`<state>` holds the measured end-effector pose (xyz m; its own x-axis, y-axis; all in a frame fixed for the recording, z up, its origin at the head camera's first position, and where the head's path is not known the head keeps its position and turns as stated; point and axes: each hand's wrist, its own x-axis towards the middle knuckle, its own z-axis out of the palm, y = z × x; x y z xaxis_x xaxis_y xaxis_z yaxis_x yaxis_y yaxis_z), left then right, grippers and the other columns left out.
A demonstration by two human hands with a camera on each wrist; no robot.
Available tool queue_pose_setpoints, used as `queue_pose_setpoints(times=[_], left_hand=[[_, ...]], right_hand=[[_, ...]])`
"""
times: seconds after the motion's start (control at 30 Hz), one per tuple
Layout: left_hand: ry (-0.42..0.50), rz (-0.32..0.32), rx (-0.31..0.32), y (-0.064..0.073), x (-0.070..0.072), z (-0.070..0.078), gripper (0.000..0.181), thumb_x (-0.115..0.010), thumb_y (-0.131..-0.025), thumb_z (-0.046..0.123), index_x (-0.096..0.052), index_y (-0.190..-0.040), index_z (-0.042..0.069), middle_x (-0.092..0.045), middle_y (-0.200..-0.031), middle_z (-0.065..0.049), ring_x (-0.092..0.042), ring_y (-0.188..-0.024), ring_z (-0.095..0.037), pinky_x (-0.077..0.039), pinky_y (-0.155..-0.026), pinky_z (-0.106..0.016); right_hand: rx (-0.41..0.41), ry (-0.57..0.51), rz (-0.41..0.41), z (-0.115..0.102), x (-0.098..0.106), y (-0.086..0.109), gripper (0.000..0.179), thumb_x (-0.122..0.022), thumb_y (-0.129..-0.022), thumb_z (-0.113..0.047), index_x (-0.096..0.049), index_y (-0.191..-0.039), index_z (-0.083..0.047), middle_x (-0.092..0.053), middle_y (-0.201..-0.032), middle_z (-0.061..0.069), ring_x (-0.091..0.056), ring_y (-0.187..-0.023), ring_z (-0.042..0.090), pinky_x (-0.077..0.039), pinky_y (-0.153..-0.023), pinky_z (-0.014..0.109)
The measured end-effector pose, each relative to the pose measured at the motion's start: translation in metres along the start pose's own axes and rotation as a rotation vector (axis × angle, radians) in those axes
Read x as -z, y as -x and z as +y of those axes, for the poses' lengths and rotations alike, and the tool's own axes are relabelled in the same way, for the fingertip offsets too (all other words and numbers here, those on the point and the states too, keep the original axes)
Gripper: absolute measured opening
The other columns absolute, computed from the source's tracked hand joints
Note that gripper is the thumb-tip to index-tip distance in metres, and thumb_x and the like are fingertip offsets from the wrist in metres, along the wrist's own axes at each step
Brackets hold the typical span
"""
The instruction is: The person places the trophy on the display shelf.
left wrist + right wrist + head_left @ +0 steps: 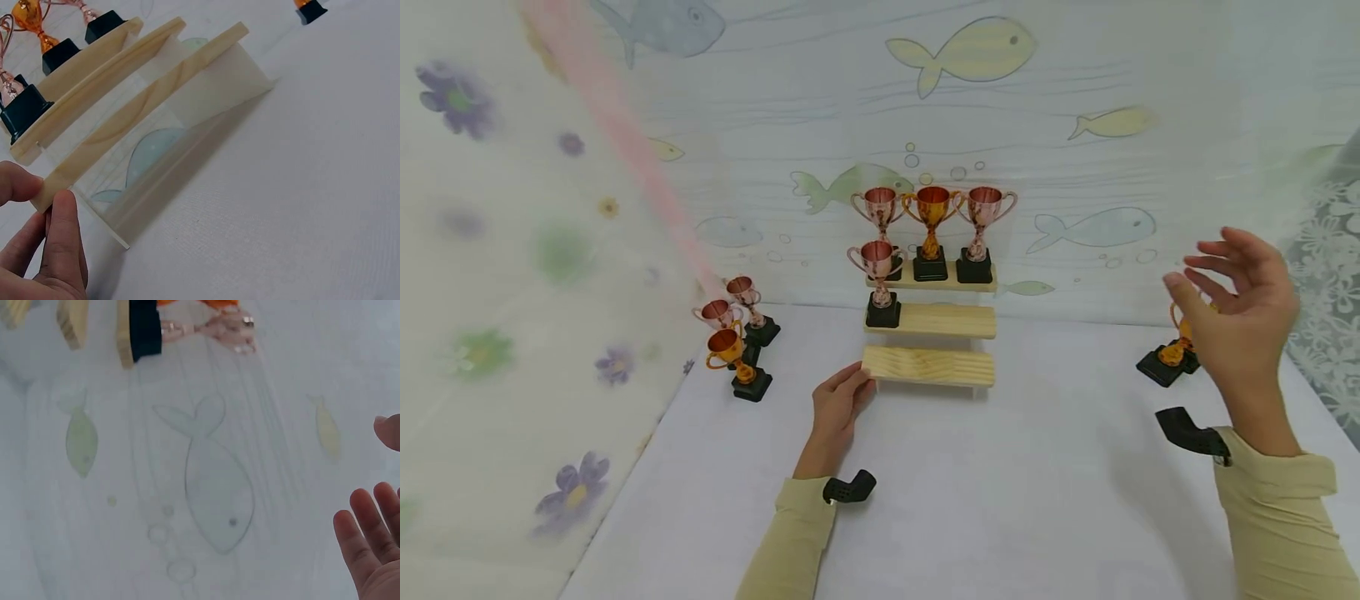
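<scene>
A three-tier wooden stand (928,367) stands on the white table. Thumb and fingers of my left hand (838,404) pinch the left end of its lowest board (125,122). Three trophy cups line the top board, a gold one (932,218) between two rose-gold ones; another rose-gold cup (880,267) stands at the left of the middle board. My right hand (1247,304) is raised in the air, empty, its fingers loosely bent and spread. In the head view it partly covers a gold trophy cup (1172,354) at the table's right.
At the left edge stand three more trophies: a gold one (726,348) in front and two rose-gold ones (742,292) behind. A fish-printed curtain (985,125) hangs at the back, a flowered one (512,275) on the left. White lace (1330,283) hangs at the right.
</scene>
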<state>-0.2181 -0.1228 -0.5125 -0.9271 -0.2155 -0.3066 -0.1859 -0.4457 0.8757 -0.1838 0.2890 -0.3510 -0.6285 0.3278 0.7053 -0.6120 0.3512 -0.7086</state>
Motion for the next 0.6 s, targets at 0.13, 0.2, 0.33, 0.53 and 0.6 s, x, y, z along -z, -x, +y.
queue_pose_setpoints(times=[0.13,0.2,0.33,0.53,0.6], left_hand=[[0.001,-0.001,-0.008,0.0,0.0,-0.001,0.035,-0.066,-0.093,-0.005,-0.064,-0.127,-0.011,-0.068,-0.111,-0.016,-0.07,-0.088,-0.013,-0.061,-0.078,-0.021],[-0.001,-0.004,-0.008,0.0,0.001,0.0,0.035,-0.065,-0.093,-0.004,-0.063,-0.127,-0.011,-0.067,-0.113,-0.017,-0.069,-0.088,-0.013,-0.061,-0.079,-0.021],[-0.004,-0.006,-0.006,0.001,0.001,0.0,0.036,-0.065,-0.094,-0.003,-0.063,-0.128,-0.011,-0.066,-0.115,-0.017,-0.069,-0.09,-0.013,-0.061,-0.08,-0.021],[-0.011,-0.003,0.004,0.001,0.0,0.0,0.035,-0.065,-0.094,-0.002,-0.063,-0.129,-0.01,-0.066,-0.115,-0.017,-0.069,-0.091,-0.013,-0.061,-0.081,-0.021],[-0.016,-0.009,0.003,0.001,0.0,0.0,0.035,-0.065,-0.095,-0.002,-0.063,-0.129,-0.01,-0.066,-0.115,-0.017,-0.069,-0.091,-0.013,-0.061,-0.081,-0.021]], right_hand=[[-0.037,0.229,0.086,0.018,0.031,0.003,0.053,-0.072,-0.088,0.005,-0.057,-0.138,-0.006,-0.06,-0.118,-0.012,-0.06,-0.108,0.006,-0.051,-0.099,0.016],[-0.07,0.283,0.132,0.03,0.04,0.008,0.051,-0.073,-0.089,0.003,-0.058,-0.136,-0.007,-0.058,-0.116,-0.015,-0.057,-0.11,0.003,-0.049,-0.102,0.017],[-0.129,0.37,0.19,0.057,0.05,0.023,0.05,-0.075,-0.088,-0.001,-0.06,-0.135,-0.008,-0.052,-0.118,-0.021,-0.051,-0.117,0.0,-0.044,-0.108,0.019],[-0.271,0.414,0.241,0.093,0.056,0.045,0.057,-0.077,-0.085,-0.006,-0.056,-0.138,-0.008,-0.045,-0.123,-0.023,-0.044,-0.117,-0.003,-0.039,-0.107,0.018],[-0.325,0.406,0.242,0.101,0.057,0.049,0.058,-0.078,-0.085,-0.007,-0.055,-0.139,-0.008,-0.046,-0.124,-0.021,-0.044,-0.115,-0.002,-0.04,-0.107,0.018]])
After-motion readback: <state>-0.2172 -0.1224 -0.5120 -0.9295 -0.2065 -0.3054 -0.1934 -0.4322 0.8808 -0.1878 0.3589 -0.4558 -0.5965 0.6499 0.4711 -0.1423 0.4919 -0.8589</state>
